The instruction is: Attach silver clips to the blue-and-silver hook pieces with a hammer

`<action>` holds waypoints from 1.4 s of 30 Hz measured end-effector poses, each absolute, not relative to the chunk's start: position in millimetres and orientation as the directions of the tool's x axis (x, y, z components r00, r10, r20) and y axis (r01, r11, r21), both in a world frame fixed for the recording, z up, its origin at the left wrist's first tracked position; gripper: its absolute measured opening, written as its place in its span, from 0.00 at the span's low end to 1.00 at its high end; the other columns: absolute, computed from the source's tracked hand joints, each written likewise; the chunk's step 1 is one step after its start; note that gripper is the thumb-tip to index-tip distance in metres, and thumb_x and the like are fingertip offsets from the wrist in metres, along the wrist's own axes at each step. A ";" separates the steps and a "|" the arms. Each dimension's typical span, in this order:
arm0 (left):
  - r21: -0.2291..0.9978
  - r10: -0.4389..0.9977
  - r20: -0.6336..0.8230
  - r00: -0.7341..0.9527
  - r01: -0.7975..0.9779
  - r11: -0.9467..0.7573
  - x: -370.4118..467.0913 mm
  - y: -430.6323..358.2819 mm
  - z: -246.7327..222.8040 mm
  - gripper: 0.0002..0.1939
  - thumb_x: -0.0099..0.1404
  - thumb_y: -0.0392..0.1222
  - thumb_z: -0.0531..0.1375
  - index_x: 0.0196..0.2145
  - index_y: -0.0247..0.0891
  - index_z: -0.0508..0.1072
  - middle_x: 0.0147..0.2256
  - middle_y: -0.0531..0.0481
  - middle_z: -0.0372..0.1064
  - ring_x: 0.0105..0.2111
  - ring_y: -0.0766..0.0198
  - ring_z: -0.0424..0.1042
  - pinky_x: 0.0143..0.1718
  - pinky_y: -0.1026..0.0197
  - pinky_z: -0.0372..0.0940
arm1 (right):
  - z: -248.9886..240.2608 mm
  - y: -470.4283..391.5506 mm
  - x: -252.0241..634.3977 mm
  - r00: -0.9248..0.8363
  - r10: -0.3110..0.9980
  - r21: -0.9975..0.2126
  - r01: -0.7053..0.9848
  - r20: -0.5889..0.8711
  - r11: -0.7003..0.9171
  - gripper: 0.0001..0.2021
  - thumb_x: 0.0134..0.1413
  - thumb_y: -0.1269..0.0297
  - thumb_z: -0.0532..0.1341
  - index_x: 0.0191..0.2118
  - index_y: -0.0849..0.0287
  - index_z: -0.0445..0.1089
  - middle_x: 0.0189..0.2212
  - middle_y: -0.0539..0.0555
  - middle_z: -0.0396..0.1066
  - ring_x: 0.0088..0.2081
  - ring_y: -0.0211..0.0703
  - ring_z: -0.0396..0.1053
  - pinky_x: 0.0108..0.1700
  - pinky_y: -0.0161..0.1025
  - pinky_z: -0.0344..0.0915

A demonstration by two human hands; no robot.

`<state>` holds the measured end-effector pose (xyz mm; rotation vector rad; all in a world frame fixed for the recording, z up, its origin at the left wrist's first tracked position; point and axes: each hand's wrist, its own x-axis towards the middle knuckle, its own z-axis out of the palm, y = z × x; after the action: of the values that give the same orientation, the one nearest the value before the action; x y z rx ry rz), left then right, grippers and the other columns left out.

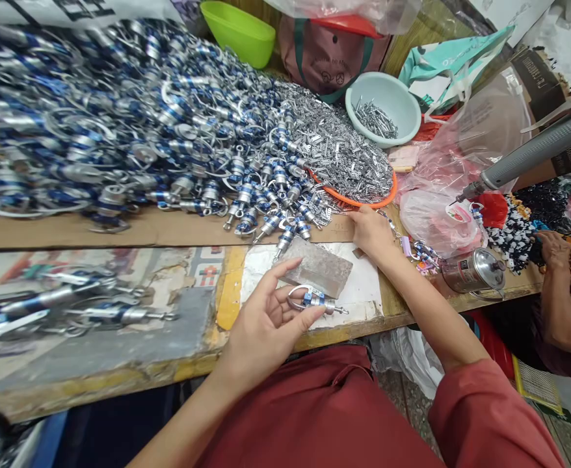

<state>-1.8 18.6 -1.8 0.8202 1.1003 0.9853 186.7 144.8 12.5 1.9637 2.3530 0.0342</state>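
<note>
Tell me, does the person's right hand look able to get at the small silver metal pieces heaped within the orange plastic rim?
Probably yes: the right hand is close beside the orange rim, and nothing visible covers the silver pieces. Whether it holds something, I can't tell.

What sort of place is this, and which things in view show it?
Probably a small hand-assembly workshop: a large heap of similar blue-and-silver metal fittings lies along the workbench, small metal pieces are piled in an orange-rimmed container, and another person is farther along.

Block (319, 265) on sheet (366, 286), before assembly heap (168, 130); bowl (406, 107) right of heap.
</note>
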 end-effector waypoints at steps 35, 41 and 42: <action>0.904 0.955 -0.296 0.034 -0.312 0.292 -2.7 20.2 -11.2 0.39 0.44 0.43 0.71 0.54 0.37 0.66 0.28 0.52 0.70 0.26 0.68 0.70 0.34 0.62 0.72 | 30.7 36.3 182.3 -0.750 0.508 0.042 0.577 0.424 0.816 0.13 0.63 0.73 0.45 0.41 0.60 0.66 0.40 0.56 0.74 0.43 0.38 0.71 0.45 0.36 0.68; 0.909 0.945 -0.327 -0.010 -0.278 0.311 0.1 18.9 -3.8 0.38 0.43 0.44 0.71 0.52 0.37 0.68 0.27 0.53 0.69 0.30 0.66 0.70 0.38 0.61 0.71 | 6.3 38.0 255.6 -0.125 0.990 -0.043 0.991 0.068 0.129 0.15 0.58 0.60 0.56 0.47 0.62 0.66 0.38 0.60 0.72 0.40 0.50 0.70 0.39 0.44 0.67; 0.912 0.945 -0.326 -0.021 -0.271 0.308 -0.2 19.0 -3.4 0.38 0.43 0.44 0.71 0.52 0.37 0.68 0.27 0.53 0.68 0.30 0.66 0.70 0.38 0.61 0.71 | 4.2 37.1 261.9 -0.106 0.994 -0.092 0.990 -0.014 0.104 0.15 0.57 0.60 0.56 0.46 0.62 0.66 0.38 0.60 0.72 0.39 0.50 0.70 0.38 0.44 0.67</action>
<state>-0.2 19.0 -3.4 0.7460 1.1949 1.1279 261.9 37.1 4.2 2.1336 2.3714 -0.1247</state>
